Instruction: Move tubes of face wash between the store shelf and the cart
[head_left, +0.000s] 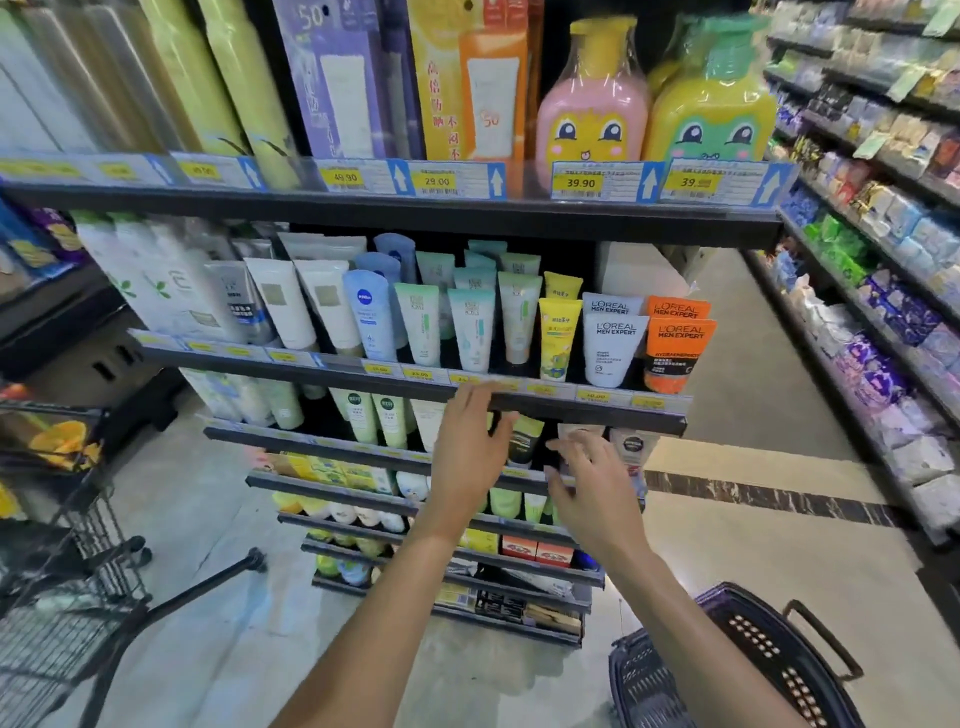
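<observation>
The tubes of face wash (524, 317) stand upright in tight rows on the store shelf (587, 410), caps down, running from the white tubes at its left end to the orange L'Oreal tube (675, 353) at its right end. More tubes sit on the tier just below that shelf, among them a dark-and-yellow tube (527, 441) partly hidden under the shelf's front lip.

Both hands are raised to that lip and neither holds anything. The left hand (470, 452) has its fingers spread, the fingertips lying against the price-label strip at the shelf edge, directly below the pale green tubes. The right hand (597, 488) hovers just right of and lower than the left, fingers splayed and relaxed, in front of the lower tier; its grip is released too.

This looks like the reaching step: a pick from the shelf not yet begun, with no tube chosen that can be told for sure. The next move calls for closing the fingers around one tube's body, lifting it clear of its neighbours without toppling the packed row, then carrying it away from the shelf. The wire cart (67, 587) stands well left of the shelf, and a dark basket (737, 670) sits below it to the right.
</observation>
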